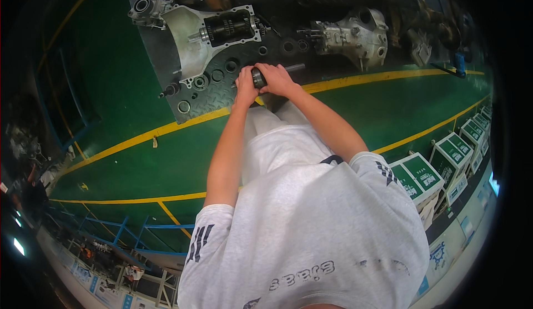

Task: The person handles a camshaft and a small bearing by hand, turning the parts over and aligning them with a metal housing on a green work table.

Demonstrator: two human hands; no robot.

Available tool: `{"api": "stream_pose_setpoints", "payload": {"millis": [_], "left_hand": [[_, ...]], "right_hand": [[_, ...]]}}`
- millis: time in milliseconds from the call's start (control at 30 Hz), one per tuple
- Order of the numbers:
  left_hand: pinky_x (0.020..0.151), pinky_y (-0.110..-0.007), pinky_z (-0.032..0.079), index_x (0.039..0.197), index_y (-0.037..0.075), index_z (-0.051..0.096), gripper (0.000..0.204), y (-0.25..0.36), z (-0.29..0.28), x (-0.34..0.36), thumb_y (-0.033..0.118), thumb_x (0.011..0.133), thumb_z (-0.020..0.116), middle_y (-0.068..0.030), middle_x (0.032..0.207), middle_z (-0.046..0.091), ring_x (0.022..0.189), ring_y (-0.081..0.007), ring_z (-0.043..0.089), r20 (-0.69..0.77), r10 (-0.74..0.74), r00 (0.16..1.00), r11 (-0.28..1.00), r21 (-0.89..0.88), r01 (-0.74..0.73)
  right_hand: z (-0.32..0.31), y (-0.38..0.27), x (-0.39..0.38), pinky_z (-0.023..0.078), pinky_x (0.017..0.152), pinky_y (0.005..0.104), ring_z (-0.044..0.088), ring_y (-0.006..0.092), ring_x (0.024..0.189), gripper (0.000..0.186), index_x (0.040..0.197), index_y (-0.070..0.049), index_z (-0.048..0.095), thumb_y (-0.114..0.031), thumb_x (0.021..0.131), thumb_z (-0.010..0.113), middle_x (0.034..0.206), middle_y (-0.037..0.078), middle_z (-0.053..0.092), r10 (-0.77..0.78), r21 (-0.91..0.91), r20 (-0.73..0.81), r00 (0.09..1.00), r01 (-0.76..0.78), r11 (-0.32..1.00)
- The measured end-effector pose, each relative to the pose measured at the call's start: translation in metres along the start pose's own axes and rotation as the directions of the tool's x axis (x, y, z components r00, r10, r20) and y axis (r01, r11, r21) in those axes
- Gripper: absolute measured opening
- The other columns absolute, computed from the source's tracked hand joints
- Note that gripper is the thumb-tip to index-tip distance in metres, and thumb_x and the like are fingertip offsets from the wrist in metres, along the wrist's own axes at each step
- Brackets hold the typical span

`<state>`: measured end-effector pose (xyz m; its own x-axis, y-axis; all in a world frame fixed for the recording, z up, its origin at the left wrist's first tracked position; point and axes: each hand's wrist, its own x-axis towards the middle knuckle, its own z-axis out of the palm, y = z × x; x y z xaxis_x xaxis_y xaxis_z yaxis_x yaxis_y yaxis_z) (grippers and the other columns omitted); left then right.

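I am gripping a dark cylindrical metal shaft with a ringed collar (260, 77) at upper centre of the frame, my left hand (246, 85) and right hand (277, 79) both closed around it. The opened silver gearbox housing (214, 34) is lying stripped above; loose steel rings (201, 81) are waiting on the dark tread-plate mat (166, 70).

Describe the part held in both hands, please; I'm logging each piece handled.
The part is a short, dark metal cylinder with a shiny ring, joined to a dark shaft that sticks out to the right. It lies roughly level over the dark plate. The left hand and right hand grip it from both sides, hiding most of it.
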<state>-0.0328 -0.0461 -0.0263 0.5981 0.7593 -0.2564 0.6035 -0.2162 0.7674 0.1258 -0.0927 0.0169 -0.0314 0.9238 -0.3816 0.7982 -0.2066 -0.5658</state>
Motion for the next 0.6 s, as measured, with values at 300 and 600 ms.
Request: {"api": "stream_pose_setpoints", "payload": {"millis": [300, 600], "left_hand": [[0.104, -0.048, 0.039, 0.136, 0.014, 0.051, 0.082, -0.018, -0.002, -0.011, 0.004, 0.06, 0.082, -0.0105, 0.134, 0.051, 0.125, -0.0383, 0.049, -0.07, 0.062, 0.996, 0.997, -0.048, -0.066], [0.1, -0.049, 0.037, 0.133, 0.02, 0.055, 0.075, -0.011, 0.001, -0.018, 0.018, 0.064, 0.084, -0.0057, 0.132, 0.053, 0.12, -0.0344, 0.048, -0.098, -0.004, 0.995, 0.995, 0.098, 0.014]], "right_hand": [[-0.004, -0.004, 0.001, 0.045, 0.092, 0.0442, 0.061, 0.031, 0.11, 0.081, 0.131, -0.011, 0.048, -0.036, 0.065, 0.087, 0.121, 0.014, 0.062, 0.015, -0.103, 0.043, 0.999, -0.01, 0.995], [0.006, -0.011, 0.005, 0.043, 0.092, 0.0478, 0.065, 0.0387, 0.1, 0.072, 0.133, -0.009, 0.046, -0.047, 0.077, 0.071, 0.104, 0.018, 0.069, 0.109, -0.053, 0.082, 0.991, -0.105, 0.993]]}}
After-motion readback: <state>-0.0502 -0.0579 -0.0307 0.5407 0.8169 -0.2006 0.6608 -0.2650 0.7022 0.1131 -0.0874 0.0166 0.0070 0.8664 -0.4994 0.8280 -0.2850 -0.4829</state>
